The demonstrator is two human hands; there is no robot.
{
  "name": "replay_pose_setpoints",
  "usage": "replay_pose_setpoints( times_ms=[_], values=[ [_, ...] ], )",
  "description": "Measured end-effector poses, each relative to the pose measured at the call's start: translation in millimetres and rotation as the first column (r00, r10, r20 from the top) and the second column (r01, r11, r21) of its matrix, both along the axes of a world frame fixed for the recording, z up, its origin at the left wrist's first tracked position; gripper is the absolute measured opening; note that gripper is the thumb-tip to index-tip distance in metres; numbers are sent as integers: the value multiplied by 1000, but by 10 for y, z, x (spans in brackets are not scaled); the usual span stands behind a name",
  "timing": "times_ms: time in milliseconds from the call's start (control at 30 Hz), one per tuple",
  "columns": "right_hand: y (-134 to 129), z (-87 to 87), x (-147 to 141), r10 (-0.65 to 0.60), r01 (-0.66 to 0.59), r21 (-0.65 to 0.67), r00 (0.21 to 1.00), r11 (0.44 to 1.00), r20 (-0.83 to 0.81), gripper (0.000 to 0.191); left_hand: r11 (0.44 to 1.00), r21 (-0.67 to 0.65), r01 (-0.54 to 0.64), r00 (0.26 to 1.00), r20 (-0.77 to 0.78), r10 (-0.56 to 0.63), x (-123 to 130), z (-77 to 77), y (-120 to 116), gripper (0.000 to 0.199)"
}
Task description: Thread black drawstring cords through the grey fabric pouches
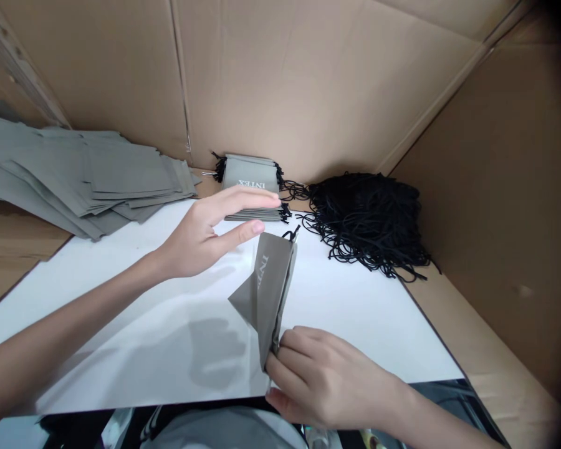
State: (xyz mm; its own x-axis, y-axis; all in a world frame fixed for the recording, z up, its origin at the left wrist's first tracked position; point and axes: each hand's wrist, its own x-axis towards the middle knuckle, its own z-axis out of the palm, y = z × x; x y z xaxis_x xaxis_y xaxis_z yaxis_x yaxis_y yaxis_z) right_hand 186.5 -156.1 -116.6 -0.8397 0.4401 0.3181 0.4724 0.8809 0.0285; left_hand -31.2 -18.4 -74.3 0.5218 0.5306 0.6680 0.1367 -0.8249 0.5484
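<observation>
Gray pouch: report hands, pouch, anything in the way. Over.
Right hand gripping gray pouch, near end. Left hand open near its far end. Black cord protruding at that end. Left hand partly hiding stacked pouches.

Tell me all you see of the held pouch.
The pouch looks like grey fabric, with pale letters, "INT" readable, and a black cord at its far end. A pointed piece juts left. It slants over the white table, near end in the grip of the right hand; the left hand is close to its far end, contact unclear.

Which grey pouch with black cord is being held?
The tilted pouch gripped by the right hand; the others lie in the stack near the cardboard wall.
</observation>
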Motion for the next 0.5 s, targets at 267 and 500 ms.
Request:
replay_pose_setpoints(
  times_ms=[267, 500],
  values=[
    [-105, 107, 68, 138, -135, -28, 972, 990, 191, 16, 962, -10, 273, 913, -313, -262, -22, 216, 58, 25],
    [-190, 135, 197, 139, -129, -54, 944, 990, 298, 14, 960, -73, 272, 878, -390, -279, -163, 260, -26, 22]
  ],
)
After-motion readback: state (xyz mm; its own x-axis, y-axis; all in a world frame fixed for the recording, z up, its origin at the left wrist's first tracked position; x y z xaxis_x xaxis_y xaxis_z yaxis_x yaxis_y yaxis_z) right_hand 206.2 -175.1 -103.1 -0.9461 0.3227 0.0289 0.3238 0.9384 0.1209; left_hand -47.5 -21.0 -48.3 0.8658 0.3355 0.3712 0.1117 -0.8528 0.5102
